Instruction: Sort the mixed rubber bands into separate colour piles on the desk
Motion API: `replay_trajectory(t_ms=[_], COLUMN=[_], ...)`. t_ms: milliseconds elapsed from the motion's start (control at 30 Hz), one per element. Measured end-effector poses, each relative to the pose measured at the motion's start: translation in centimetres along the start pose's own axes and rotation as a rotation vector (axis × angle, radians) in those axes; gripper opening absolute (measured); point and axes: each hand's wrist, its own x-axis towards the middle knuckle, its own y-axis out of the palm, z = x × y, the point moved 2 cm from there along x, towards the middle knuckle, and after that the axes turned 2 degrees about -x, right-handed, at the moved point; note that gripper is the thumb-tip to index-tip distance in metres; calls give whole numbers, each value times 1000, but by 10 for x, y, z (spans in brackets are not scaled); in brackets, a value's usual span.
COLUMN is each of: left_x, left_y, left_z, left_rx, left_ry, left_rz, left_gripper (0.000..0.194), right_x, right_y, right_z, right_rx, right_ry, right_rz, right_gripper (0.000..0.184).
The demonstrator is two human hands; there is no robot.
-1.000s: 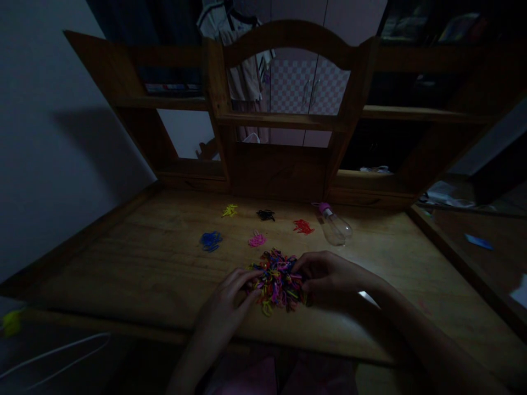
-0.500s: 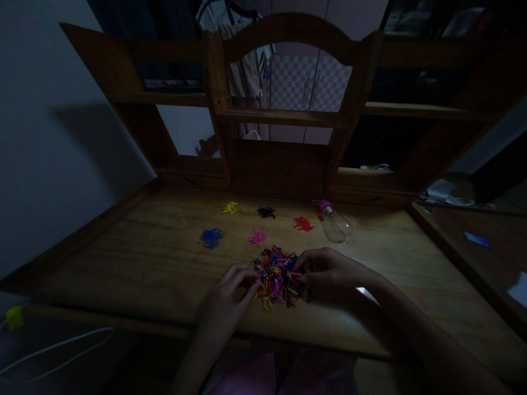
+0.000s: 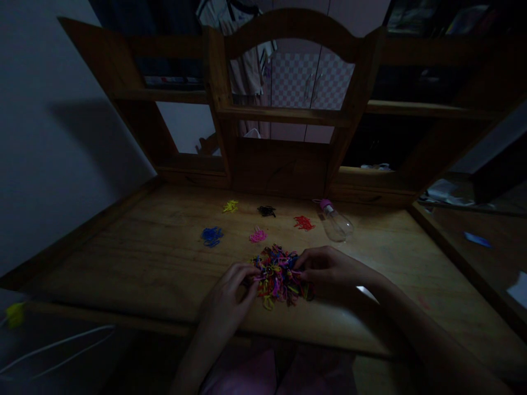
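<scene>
A mixed pile of small coloured rubber bands lies near the front of the wooden desk. At the pile's left edge my left hand has thumb and forefinger pinched on a band that looks pink. My right hand is closed at the right edge, its fingertips pinching a band in the pile; the exact grip is hard to see in the dim light. Behind the pile are sorted heaps: blue bands, pink bands, yellow bands, black bands and red bands.
A clear bulb-shaped bottle with a pink cap lies on its side at the right. A wooden shelf unit rises along the desk's back edge. The desk's front edge runs just below my hands, and a wall borders the left.
My left fingertips have drawn together into a pinch at the pile's edge. My right hand stays almost in place. The view has tilted slightly.
</scene>
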Motion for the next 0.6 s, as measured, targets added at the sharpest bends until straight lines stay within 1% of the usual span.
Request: replay_trajectory(t_ms=[233,367,600], left_x=[1,1,3], left_y=[-2,-3,-2], left_z=[-5,-5,-4], left_rx=[14,11,29], left_ry=[18,31,48], left_rz=[28,15,37], left_gripper=[13,12,16], right_x=[1,1,2], right_y=[0,0,1], right_z=[0,-1,0], right_rx=[24,35,53], right_ry=[-2,2,-11], right_rz=[1,-6,-24], right_gripper=[33,33,33])
